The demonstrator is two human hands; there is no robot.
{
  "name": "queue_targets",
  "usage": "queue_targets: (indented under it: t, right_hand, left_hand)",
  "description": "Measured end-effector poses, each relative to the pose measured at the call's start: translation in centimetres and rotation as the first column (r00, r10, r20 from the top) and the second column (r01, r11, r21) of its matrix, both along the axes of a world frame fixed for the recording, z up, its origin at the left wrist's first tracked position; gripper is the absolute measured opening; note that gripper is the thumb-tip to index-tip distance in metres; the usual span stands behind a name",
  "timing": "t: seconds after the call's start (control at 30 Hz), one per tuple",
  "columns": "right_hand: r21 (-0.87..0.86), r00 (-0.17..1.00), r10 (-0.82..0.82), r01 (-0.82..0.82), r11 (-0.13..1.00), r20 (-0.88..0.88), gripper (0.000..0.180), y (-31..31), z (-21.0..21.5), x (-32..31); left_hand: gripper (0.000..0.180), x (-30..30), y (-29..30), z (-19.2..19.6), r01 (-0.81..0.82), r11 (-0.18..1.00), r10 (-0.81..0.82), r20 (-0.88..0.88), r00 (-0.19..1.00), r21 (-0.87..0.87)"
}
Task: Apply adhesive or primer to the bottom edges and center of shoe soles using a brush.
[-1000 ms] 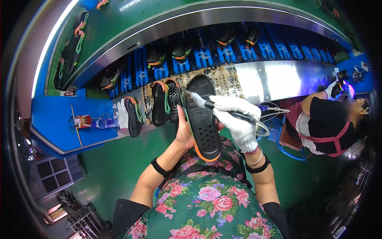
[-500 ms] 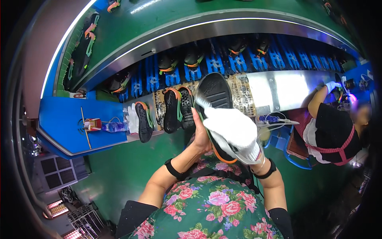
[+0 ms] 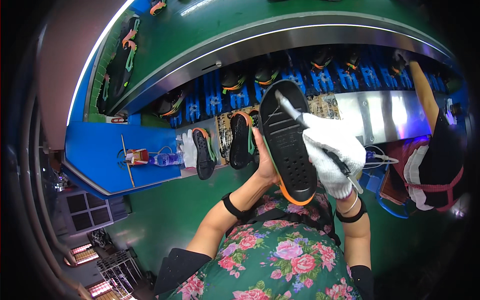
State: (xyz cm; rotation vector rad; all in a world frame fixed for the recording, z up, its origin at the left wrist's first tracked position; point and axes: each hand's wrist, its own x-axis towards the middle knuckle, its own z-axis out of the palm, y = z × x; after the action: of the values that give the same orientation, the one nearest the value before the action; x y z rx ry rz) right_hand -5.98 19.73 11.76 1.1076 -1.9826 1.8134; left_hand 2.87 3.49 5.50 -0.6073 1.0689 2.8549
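Note:
A black shoe sole (image 3: 292,145) with an orange heel rim and green side edge is held upright in front of me. My bare left hand (image 3: 267,164) grips it along its left edge, thumb up the side. In a white knit glove, my right hand (image 3: 334,152) is closed around a brush (image 3: 291,107). The pale bristles touch the inner face of the sole near the toe end. On the bench just left of my left hand lie two more soles: one (image 3: 241,142) beside it and another (image 3: 204,155) farther left, near a white glove (image 3: 188,149).
A blue side table (image 3: 95,160) at left bears a plastic bottle (image 3: 167,159), a red box (image 3: 136,157) and a thin stick. Behind the bench runs a rack of blue holders (image 3: 213,100) carrying several shoes. A co-worker (image 3: 435,155) sits at right, one arm raised toward the rack.
My right hand has moved right, off the middle of the sole, uncovering its holes and grooves. The bristles now sit nearer the toe. The co-worker's arm has reached up to the rack.

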Motion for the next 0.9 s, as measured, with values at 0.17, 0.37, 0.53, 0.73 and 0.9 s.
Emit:
queue_targets:
  t: [0.17,0.37,0.53,0.73,0.9]
  right_hand:
    - [0.222,0.968,0.123,-0.074,0.972,-0.217,0.039,-1.1,-0.4,0.9]
    - [0.018,0.997,0.042,-0.044,0.999,0.062,0.025,-2.3,-0.4,1.2]
    - [0.062,0.975,0.218,-0.220,0.974,0.036,0.029,-3.2,-0.7,1.4]
    - [0.101,0.991,0.127,-0.122,0.987,-0.049,0.028,-4.9,-1.1,2.7]
    - [-0.087,0.955,0.264,-0.254,0.963,0.134,0.025,-5.6,-1.2,3.4]
  left_hand:
    - [0.115,0.0,-1.4,-1.1,0.006,1.000,-0.006,0.027,1.000,0.011]
    - [0.112,-0.2,-4.3,-3.1,0.103,0.864,0.058,-0.302,0.952,0.492]
    - [0.108,-0.4,-5.6,-2.6,-0.009,0.997,0.022,-0.179,0.984,0.074]
    - [0.109,-0.3,-7.2,-1.9,-0.020,0.994,0.026,-0.056,0.998,0.103]
    - [0.111,-0.8,-9.4,-1.9,0.247,0.894,-0.096,-0.380,0.920,0.373]
